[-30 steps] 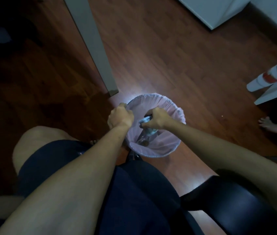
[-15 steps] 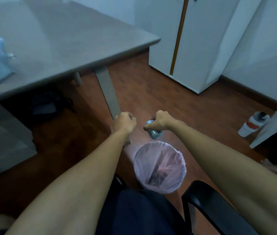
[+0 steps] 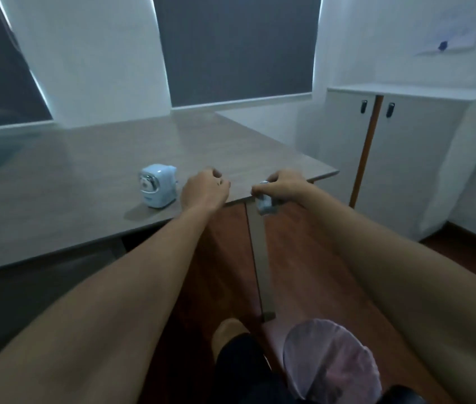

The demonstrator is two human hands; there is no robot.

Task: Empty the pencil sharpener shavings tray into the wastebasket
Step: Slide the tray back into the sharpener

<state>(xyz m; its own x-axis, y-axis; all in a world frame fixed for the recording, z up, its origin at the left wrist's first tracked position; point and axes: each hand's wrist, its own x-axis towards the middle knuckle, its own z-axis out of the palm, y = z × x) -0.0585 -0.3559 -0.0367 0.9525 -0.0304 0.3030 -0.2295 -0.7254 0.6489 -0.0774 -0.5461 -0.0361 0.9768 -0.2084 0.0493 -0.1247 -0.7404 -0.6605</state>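
A pale blue pencil sharpener (image 3: 157,185) stands on the grey desk (image 3: 56,182) near its front edge. My right hand (image 3: 282,185) pinches the small light shavings tray (image 3: 265,204), held in the air just off the desk's corner, to the right of the sharpener. My left hand (image 3: 205,189) is a closed fist with nothing in it, hovering at the desk edge between the sharpener and the tray. The wastebasket (image 3: 330,363), lined with a pink bag, stands on the floor low in view, well below both hands.
A grey desk leg (image 3: 258,258) runs down to the wooden floor (image 3: 312,258) beside the basket. A white cabinet (image 3: 405,158) with two handles stands to the right. My knee (image 3: 228,333) shows left of the basket. Dark blinds cover the windows behind.
My head has tipped up from the basket to the desk. Both hands rose from over the basket to desk height, the right one still holding the tray.
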